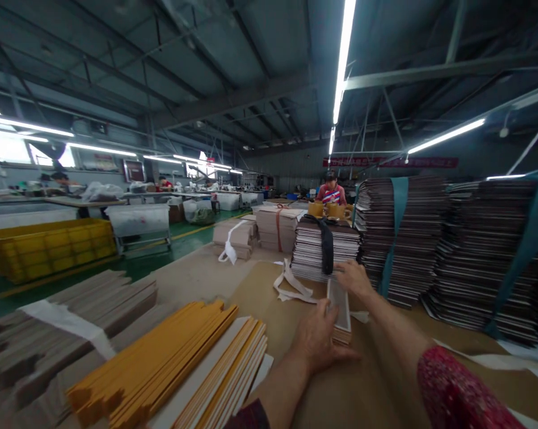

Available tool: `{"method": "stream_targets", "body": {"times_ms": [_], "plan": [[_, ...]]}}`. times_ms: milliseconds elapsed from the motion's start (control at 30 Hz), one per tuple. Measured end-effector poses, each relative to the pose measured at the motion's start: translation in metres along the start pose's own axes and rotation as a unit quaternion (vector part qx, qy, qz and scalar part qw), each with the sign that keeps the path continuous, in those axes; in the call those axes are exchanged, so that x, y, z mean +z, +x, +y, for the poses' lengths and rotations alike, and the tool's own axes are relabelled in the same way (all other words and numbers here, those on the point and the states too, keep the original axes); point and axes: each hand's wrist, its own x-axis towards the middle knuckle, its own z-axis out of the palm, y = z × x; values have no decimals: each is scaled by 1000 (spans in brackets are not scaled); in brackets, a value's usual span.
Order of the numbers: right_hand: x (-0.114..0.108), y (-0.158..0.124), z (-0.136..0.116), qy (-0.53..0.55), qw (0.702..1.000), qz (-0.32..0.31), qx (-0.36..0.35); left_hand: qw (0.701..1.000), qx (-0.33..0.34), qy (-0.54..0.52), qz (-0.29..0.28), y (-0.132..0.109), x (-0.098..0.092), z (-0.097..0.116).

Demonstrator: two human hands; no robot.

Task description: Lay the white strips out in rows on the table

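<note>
- Stack (340,313) of narrow, pale-topped pieces, right here on the brown tabletop (260,292), between both hands, just in front of the strapped dark pile (308,253).
- Left hand (316,338) is spread — thumb wide at the near end, fingers against the left side.
- Right hand (354,278) is at the far end; whether it pinches, I can't tell.
- Looks fairly light and stiff, layers likely to slide — best taken by both ends, pressed evenly, corners spared.
</note>
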Motion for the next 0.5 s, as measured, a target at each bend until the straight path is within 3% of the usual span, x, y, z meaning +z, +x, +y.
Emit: {"method": "stream_targets", "body": {"times_ms": [233, 367, 500], "plan": [[10, 30, -18, 99, 994, -31, 22, 999, -19, -10, 23, -1, -3, 3], [-2, 27, -27, 192, 979, -64, -23, 999, -20, -3, 34, -3, -3, 3], [-26, 35, -47, 317, 940, -104, -69, 999, -26, -4, 32, -5, -3, 2]]}}
